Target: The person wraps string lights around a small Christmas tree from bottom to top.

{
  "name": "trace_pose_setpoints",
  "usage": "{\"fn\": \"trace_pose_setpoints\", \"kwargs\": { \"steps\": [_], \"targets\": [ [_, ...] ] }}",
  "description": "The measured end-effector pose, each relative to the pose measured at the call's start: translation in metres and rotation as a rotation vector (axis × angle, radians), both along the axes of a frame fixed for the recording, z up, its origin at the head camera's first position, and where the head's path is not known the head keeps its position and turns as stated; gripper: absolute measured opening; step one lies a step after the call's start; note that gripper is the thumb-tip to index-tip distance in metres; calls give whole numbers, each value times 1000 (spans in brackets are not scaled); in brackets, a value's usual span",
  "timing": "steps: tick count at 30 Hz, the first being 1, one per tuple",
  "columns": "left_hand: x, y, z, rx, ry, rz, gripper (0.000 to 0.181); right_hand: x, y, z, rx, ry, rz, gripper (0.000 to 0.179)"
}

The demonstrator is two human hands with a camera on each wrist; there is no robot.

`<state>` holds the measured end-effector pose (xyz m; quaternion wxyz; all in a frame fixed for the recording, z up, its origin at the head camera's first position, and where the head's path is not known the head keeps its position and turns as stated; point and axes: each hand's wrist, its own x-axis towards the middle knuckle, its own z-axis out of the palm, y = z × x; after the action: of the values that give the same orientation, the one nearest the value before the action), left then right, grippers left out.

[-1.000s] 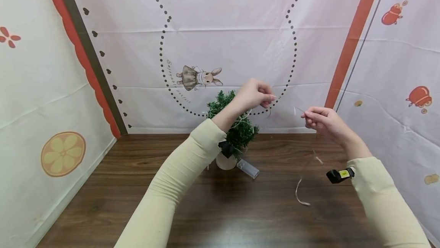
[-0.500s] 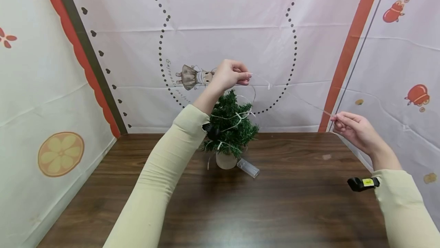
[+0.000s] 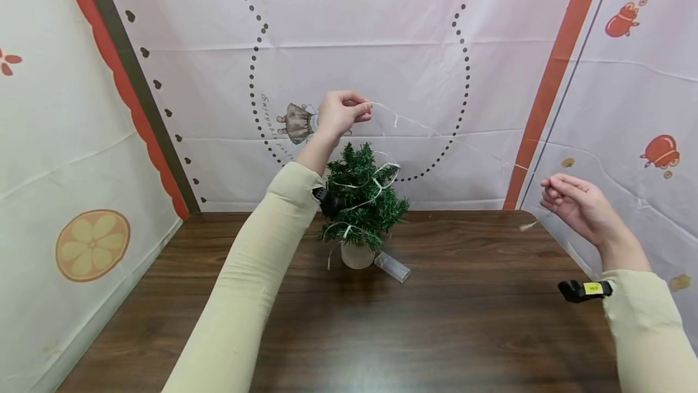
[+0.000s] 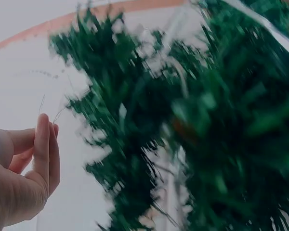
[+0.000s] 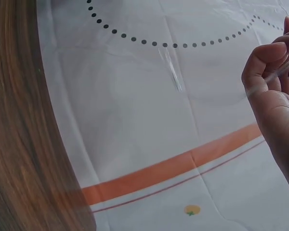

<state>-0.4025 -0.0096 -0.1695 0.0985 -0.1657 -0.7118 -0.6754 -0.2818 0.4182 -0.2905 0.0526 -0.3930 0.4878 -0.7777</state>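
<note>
A small artificial Christmas tree [image 3: 368,205] in a pale round pot [image 3: 357,255] stands on the table, with string lights [image 3: 376,184] wound around its branches. Above and left of the treetop, my left hand [image 3: 342,115] pinches the thin wire between thumb and fingers. The left wrist view has the tree close beside that hand [image 4: 29,163]. From there the clear wire [image 3: 420,125] runs across to my right hand [image 3: 583,211], raised at the right, which pinches it near its end. A short wire end [image 3: 528,226] dangles below the right fingers. Part of the tree hides behind the left forearm.
A clear plastic battery box [image 3: 392,267] lies against the pot's right side on the brown wooden table [image 3: 436,332]. Printed cloth walls [image 3: 360,5] rise behind the table and on both sides.
My left hand has gone up and left past the treetop, still pinching the wire. My right hand has moved right, and the wire between the hands is now stretched longer.
</note>
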Motion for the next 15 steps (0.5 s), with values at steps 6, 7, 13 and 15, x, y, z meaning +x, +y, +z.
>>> {"fn": "trace_pose_setpoints", "kwargs": {
  "steps": [6, 7, 13, 15],
  "targets": [
    [-10, -20, -13, 54, -66, 4, 18, -4, -15, 14, 3, -25, 2, 46],
    [-11, -23, -15, 73, -86, -8, 18, -5, -18, 16, 0, -30, 2, 45],
    [-13, -43, -29, 184, -182, -83, 15, -10, -40, 32, 8, -32, -18, 39],
    [-13, -49, -34, 206, -202, -97, 12, -11, -48, 36, 29, -28, -35, 37]
  ]
}}
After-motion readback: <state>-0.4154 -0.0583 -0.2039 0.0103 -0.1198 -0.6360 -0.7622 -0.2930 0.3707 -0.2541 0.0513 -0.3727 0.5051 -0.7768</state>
